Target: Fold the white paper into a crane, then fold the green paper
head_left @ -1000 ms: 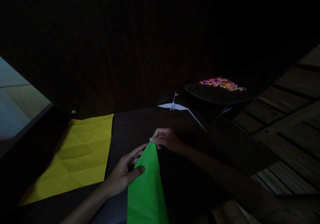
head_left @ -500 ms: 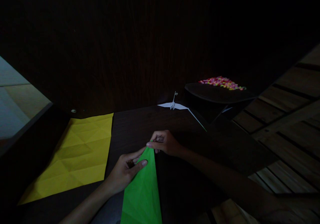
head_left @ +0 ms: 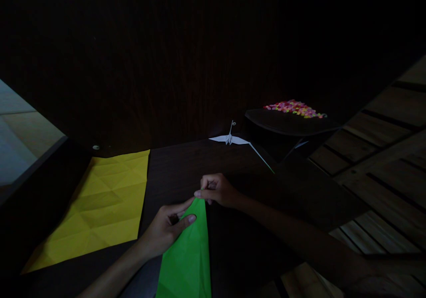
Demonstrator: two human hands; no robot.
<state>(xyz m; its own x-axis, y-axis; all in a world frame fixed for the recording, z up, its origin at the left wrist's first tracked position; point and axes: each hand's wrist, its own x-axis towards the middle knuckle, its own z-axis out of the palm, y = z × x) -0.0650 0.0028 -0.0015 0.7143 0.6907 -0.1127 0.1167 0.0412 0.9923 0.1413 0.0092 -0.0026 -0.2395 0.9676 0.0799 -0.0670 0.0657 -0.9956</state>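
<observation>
Both hands pinch the green paper (head_left: 188,253) — right hand (head_left: 216,190) at its tip, left hand (head_left: 168,231) on its left edge.

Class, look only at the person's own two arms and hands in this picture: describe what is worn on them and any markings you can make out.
Both forearms are bare as far as the frame shows: no sleeves, gloves or watch in view. The left hand and right hand show no rings or marks that can be made out, though the dim light hides fine detail. Short, plain fingernails show on both.
</observation>
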